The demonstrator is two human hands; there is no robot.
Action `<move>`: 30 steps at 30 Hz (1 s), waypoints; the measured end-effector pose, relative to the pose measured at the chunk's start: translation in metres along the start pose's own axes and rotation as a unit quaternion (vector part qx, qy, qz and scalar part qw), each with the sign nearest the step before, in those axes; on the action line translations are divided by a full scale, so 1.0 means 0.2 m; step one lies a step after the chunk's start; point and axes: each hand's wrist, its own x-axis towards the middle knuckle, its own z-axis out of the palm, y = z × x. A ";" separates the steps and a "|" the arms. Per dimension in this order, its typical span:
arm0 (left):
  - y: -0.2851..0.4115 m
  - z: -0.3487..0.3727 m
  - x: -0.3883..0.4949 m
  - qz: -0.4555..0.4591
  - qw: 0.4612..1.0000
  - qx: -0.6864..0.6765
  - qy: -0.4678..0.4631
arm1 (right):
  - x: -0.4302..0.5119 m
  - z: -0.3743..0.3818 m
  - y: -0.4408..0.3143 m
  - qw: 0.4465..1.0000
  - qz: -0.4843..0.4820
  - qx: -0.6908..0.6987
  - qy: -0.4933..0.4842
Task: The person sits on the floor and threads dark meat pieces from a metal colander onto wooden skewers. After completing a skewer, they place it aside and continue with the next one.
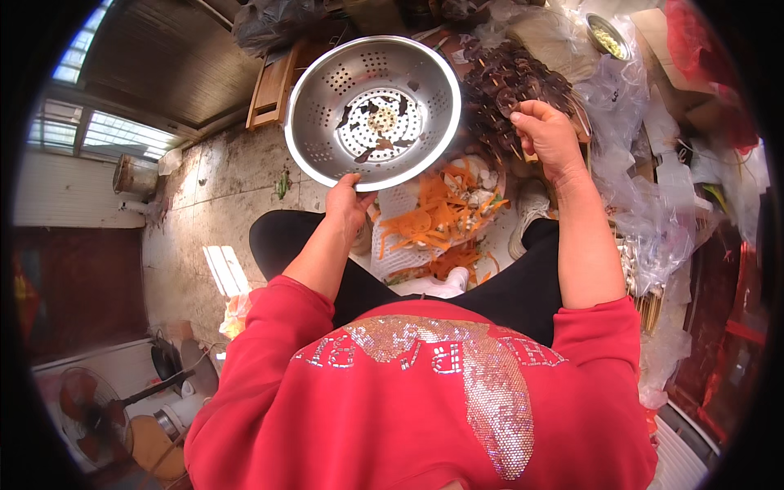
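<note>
A perforated stainless steel colander (312,147) is tilted toward me, with dark scraps scattered over its bottom. My left hand (351,205) grips its near rim. To its right lies a heap of dark, leathery pieces threaded on thin wooden skewers (490,79). My right hand (542,131) is over the near side of that heap, its thumb and fingertips pinched together beside a dark piece; whether they hold it, I cannot tell. Orange peelings (429,214) and pale scraps lie on white netting below the colander.
A metal bowl of pale green bits (607,37) stands at the upper right among clear plastic bags (625,122). A wooden stool (268,92) is left of the colander. Skewers with pale pieces (649,306) lie at my right, and a fan (92,410) stands at the lower left.
</note>
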 end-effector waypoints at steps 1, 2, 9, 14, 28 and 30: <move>0.00 0.01 -0.02 0.004 1.000 0.002 0.000 | 0.00 0.00 0.00 1.000 0.004 -0.007 0.001; -0.01 0.02 -0.03 0.008 1.000 0.004 0.001 | 0.02 -0.02 0.01 1.000 0.013 -0.016 0.004; 0.01 -0.02 -0.03 0.017 0.999 0.042 0.004 | 0.08 -0.04 0.03 0.999 0.031 -0.005 0.032; 0.04 -0.08 -0.26 0.025 0.999 -0.008 -0.023 | 0.14 -0.11 0.07 0.998 0.038 0.028 0.040; 0.50 -0.96 -0.89 0.327 0.908 -0.246 0.092 | 0.52 -0.22 0.33 0.998 0.045 -0.050 -0.019; 0.44 -1.23 -0.96 0.334 0.884 -0.269 0.189 | 0.58 -0.18 0.36 0.995 0.060 -0.064 -0.042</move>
